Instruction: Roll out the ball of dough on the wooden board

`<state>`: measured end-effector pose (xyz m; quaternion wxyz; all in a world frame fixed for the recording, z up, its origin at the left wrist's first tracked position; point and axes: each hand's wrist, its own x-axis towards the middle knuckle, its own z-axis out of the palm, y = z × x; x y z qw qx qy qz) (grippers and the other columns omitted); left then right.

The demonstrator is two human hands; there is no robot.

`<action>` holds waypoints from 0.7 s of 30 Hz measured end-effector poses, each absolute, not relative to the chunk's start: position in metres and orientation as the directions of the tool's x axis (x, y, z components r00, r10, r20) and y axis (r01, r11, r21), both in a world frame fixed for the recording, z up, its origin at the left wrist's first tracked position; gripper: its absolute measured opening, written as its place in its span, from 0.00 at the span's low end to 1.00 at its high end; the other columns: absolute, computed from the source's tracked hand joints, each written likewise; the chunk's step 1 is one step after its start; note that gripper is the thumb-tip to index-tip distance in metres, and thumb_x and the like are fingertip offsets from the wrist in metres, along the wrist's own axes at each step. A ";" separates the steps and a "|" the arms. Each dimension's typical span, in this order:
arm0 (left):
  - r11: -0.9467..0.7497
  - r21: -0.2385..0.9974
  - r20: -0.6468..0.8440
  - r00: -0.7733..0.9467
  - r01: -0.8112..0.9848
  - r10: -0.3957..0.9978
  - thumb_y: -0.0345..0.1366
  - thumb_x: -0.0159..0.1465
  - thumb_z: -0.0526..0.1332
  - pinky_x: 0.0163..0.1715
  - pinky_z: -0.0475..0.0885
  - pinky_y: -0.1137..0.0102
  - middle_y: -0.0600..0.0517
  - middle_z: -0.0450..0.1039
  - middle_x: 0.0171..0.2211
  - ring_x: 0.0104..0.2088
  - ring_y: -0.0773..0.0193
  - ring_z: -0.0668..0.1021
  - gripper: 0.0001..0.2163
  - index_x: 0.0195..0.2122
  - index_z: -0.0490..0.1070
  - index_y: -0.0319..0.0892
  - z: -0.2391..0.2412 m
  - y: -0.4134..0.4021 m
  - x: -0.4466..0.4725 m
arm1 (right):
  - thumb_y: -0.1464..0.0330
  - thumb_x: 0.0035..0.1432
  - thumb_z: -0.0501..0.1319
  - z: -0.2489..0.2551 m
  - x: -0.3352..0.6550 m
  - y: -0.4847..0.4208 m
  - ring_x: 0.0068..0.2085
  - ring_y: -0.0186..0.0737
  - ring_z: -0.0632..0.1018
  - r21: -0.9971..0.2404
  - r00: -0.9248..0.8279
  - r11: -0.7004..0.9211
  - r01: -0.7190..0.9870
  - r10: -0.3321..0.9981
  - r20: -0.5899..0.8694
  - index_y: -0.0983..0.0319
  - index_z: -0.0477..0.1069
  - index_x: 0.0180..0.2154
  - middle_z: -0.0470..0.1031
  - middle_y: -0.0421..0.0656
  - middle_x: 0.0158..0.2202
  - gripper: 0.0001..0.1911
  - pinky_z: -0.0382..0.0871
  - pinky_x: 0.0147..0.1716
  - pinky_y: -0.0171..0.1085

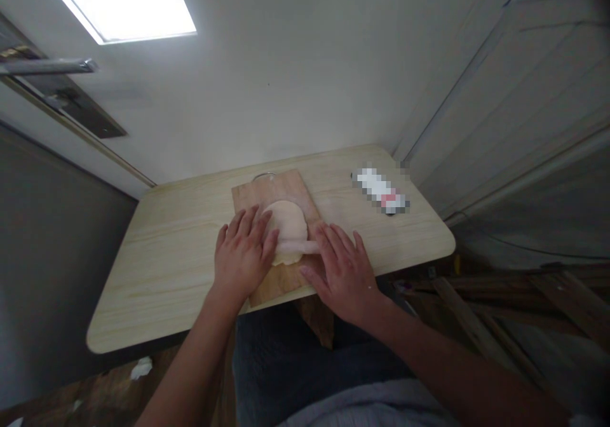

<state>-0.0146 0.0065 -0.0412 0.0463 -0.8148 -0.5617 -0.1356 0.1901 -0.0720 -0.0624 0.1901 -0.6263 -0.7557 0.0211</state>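
A thin, flat round of pale dough (288, 218) lies on a wooden cutting board (271, 189). Across its near part runs a slim whitish rolling pin (298, 247). My left hand (242, 249) is palm down at the pin's left end, covering it, with its fingers over the dough's left edge and the board. At the right end, my right hand (344, 267) rests on the pin with fingers bent over it and the thumb on the near side. Both ends of the pin are hidden under my hands.
The board sits on a light wood-grain table (166, 255) with rounded corners. A pixelated phone-like object (380, 190) lies at the right. A round metal rim (264, 175) shows behind the board. Beyond stands a white door with a metal handle (47, 66).
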 end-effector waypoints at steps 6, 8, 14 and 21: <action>-0.387 0.091 0.272 0.351 0.918 0.896 0.47 0.73 0.49 0.64 0.64 0.48 0.45 0.63 0.69 0.68 0.46 0.65 0.23 0.65 0.67 0.44 -0.042 -0.006 -0.018 | 0.50 0.68 0.54 -0.064 0.187 -0.089 0.69 0.57 0.60 -0.263 -0.166 0.237 0.935 0.950 0.266 0.68 0.54 0.70 0.60 0.55 0.70 0.39 0.47 0.69 0.61; -0.389 0.095 0.272 0.352 0.917 0.896 0.47 0.73 0.49 0.65 0.63 0.48 0.45 0.63 0.69 0.68 0.46 0.65 0.24 0.65 0.67 0.43 -0.044 -0.013 -0.020 | 0.50 0.68 0.54 -0.065 0.186 -0.096 0.70 0.57 0.60 -0.261 -0.171 0.245 0.934 0.946 0.274 0.68 0.54 0.70 0.60 0.55 0.70 0.39 0.47 0.69 0.61; -0.362 0.118 0.293 0.316 0.925 0.902 0.47 0.73 0.49 0.66 0.62 0.49 0.45 0.63 0.69 0.70 0.47 0.63 0.24 0.67 0.63 0.44 -0.050 -0.033 -0.024 | 0.49 0.68 0.53 -0.071 0.185 -0.111 0.71 0.56 0.57 -0.262 -0.187 0.271 0.926 0.934 0.305 0.68 0.54 0.70 0.57 0.53 0.72 0.39 0.43 0.70 0.61; -0.322 0.082 0.248 0.294 0.943 0.923 0.48 0.73 0.47 0.63 0.63 0.45 0.46 0.62 0.69 0.68 0.44 0.64 0.24 0.65 0.66 0.45 -0.042 -0.016 -0.015 | 0.49 0.70 0.51 -0.072 0.181 -0.087 0.70 0.56 0.59 -0.279 -0.131 0.223 0.934 0.941 0.313 0.67 0.55 0.70 0.59 0.54 0.70 0.38 0.43 0.69 0.63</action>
